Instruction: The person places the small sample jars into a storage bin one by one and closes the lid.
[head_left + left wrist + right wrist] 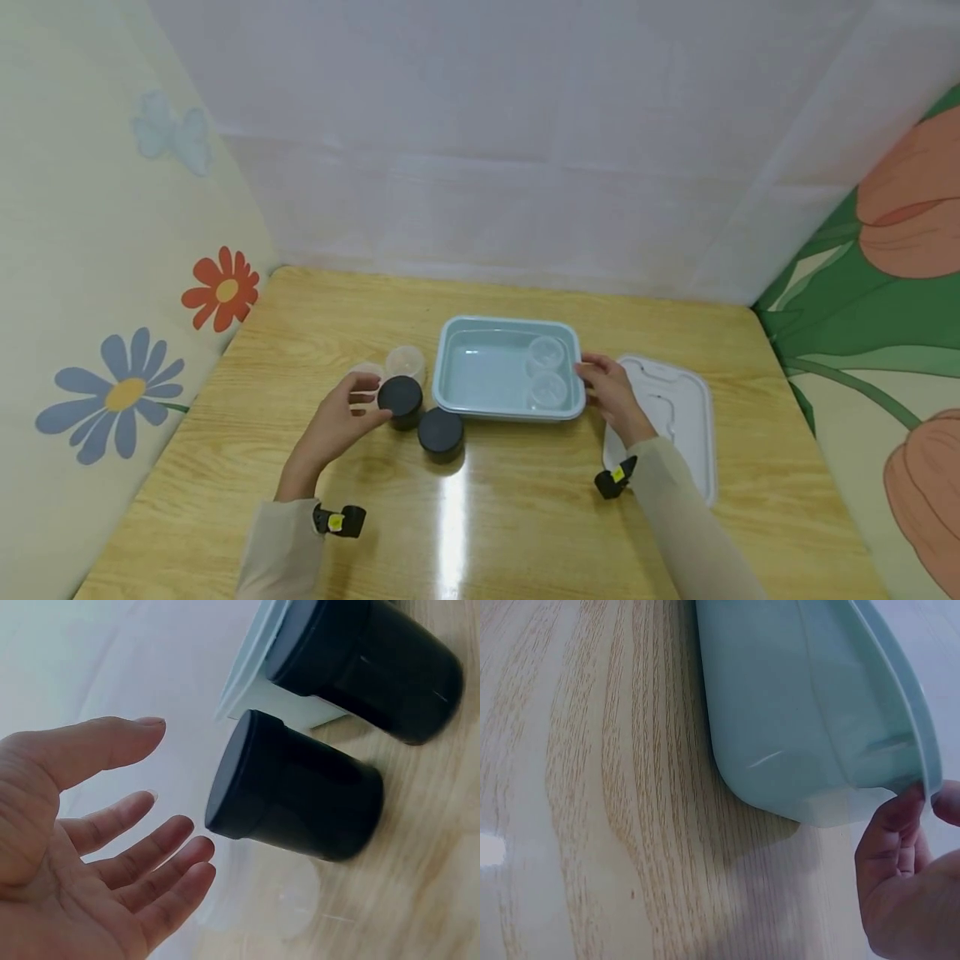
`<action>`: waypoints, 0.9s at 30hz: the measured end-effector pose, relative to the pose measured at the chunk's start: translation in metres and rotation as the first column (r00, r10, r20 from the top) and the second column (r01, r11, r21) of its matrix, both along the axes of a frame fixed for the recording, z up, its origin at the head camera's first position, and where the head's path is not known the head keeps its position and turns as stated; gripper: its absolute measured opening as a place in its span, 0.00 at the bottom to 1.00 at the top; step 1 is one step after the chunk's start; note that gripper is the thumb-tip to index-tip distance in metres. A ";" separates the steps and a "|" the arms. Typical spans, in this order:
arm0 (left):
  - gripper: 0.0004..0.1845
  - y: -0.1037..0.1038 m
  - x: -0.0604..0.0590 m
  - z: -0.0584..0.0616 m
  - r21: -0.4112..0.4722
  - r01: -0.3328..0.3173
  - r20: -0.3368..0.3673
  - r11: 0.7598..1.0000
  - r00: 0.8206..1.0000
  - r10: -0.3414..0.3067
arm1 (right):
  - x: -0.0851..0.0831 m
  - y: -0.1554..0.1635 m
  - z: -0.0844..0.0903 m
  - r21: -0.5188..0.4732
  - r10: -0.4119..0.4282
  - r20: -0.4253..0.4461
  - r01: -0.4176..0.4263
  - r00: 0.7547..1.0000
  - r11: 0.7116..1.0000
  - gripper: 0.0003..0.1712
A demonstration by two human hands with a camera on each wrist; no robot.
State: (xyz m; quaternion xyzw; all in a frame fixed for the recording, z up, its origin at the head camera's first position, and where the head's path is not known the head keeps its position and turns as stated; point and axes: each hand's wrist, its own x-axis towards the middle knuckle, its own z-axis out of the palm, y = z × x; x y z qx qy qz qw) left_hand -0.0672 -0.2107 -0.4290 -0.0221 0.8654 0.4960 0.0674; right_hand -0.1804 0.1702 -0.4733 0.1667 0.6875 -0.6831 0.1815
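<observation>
My left hand (337, 423) hovers with fingers spread beside a black lidded jar (401, 398). In the left wrist view a gap shows between the fingertips (196, 879) and that jar (296, 791), so nothing is held. A second black jar (441, 432) stands to its right, by the tub's front left corner. My right hand (611, 392) pinches the right rim of a pale blue plastic tub (480, 375), thumb over the edge and fingers beneath, as the right wrist view (904, 847) shows. Inside the tub's right end sit two clear cups (548, 390).
Two more clear cups (405, 363) stand left of the tub, one partly hidden behind my left hand. A white lid (678, 408) lies on the wooden table (525, 517) under my right forearm. Cloth walls (487, 208) border the table at the back and sides.
</observation>
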 end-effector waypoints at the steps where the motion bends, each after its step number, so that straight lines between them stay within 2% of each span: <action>1: 0.30 0.000 0.000 -0.001 0.001 0.000 0.007 1.000 1.000 0.000 | 0.000 0.000 0.001 0.005 -0.003 0.004 0.003 1.000 1.000 0.26; 16: 0.34 0.005 -0.006 -0.023 0.028 -0.035 0.073 0.999 0.997 0.033 | 0.001 0.002 0.004 0.035 -0.001 0.010 0.001 1.000 0.999 0.25; 27: 0.35 0.016 -0.009 -0.032 -0.010 -0.027 -0.002 1.000 1.000 0.027 | 0.001 0.004 0.004 0.074 -0.006 0.024 0.004 1.000 0.997 0.25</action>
